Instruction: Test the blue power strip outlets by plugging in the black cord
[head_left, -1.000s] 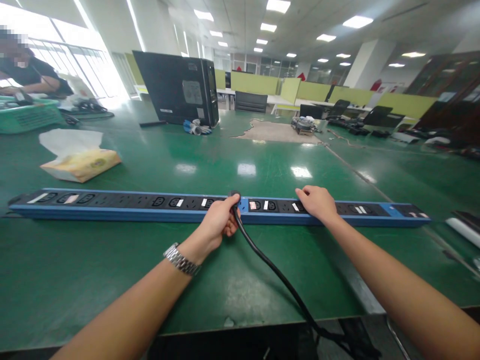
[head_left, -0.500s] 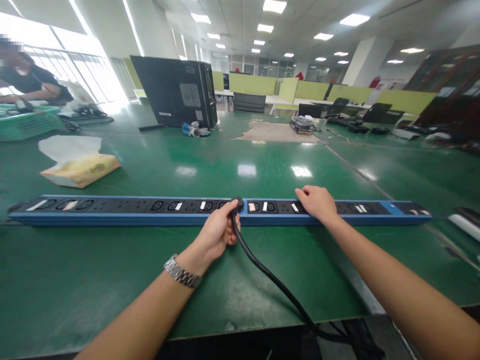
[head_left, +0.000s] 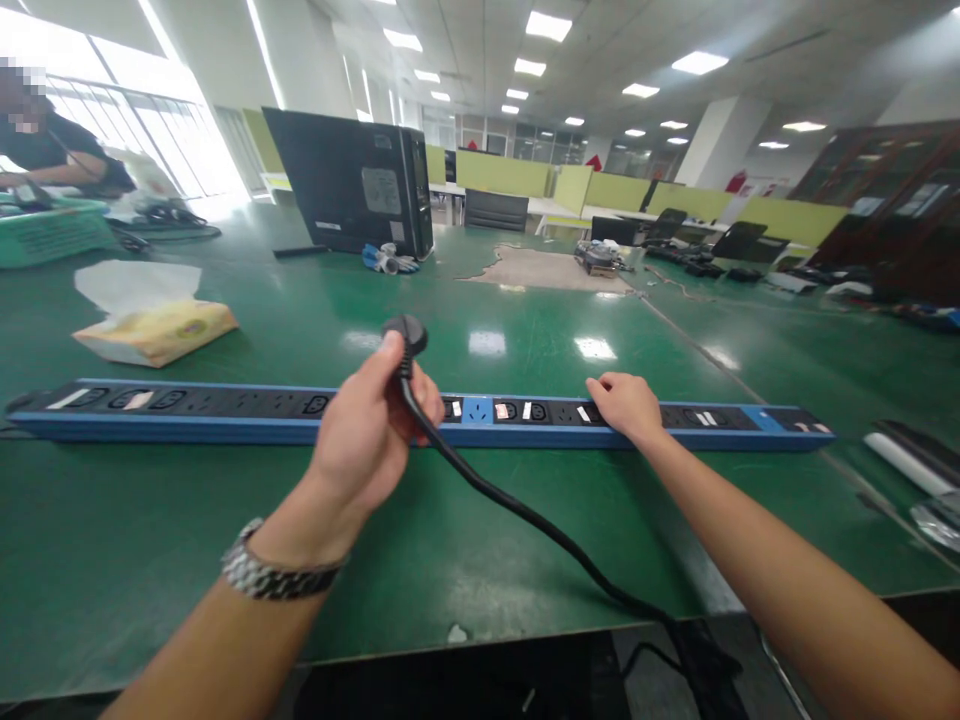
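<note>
A black power plug [head_left: 409,338] is pinched in my left hand [head_left: 367,420], lifted above the strip with its face away from me. Its thick black cord [head_left: 517,505] runs down to the right and over the table's front edge. A long blue-and-black power strip [head_left: 240,432] lies across the table, with rows of sockets and small white stickers. Its blue socket panel [head_left: 478,411] shows uncovered between my hands. Over the strip's right half, my right hand [head_left: 628,405] is closed on it with curled fingers; the fingertips are partly hidden.
On the green table [head_left: 187,540] stand a tissue pack [head_left: 161,330] at left and a black computer case [head_left: 352,185] with gloves [head_left: 388,259] beside it. A person [head_left: 56,140] sits at far left behind a green basket [head_left: 56,235]. Dark-and-white objects [head_left: 911,460] lie at right.
My left hand has pulled the plug out of the blue socket panel and moved it up and left. My right hand stays on the strip.
</note>
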